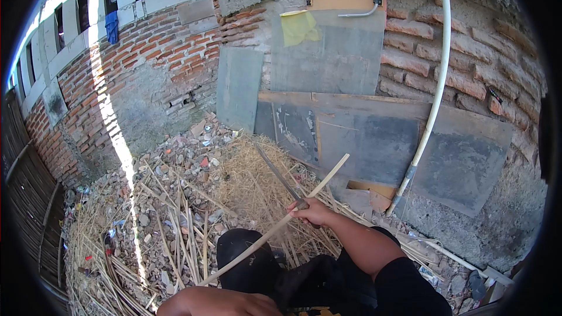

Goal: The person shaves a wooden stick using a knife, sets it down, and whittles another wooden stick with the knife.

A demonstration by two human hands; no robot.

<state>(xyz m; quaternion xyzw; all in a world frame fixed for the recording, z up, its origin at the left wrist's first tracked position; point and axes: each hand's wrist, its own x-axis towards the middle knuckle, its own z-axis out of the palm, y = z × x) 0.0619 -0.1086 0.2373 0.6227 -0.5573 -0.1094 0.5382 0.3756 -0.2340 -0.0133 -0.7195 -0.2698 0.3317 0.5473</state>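
My right hand point(312, 212) is closed around the handle of a long-bladed knife, likely a machete point(277, 171), whose dark blade points up and to the left. A pale bamboo strip point(269, 235) slants past the same hand, with its far end raised to the right. The strip's near end disappears behind my left arm at the bottom edge. Only part of my left hand point(252, 303) shows there; its fingers are hidden, so whether it grips the strip is unclear. Below the blade lies a heap of straw-like shavings point(246, 172).
Rubble point(155, 222) and loose bamboo strips point(186, 228) cover the ground to the left. Dark boards point(369, 140) lean on the brick wall point(468, 52) ahead. A white pipe point(442, 70) stands at the right. A woven fence point(26, 199) borders the far left.
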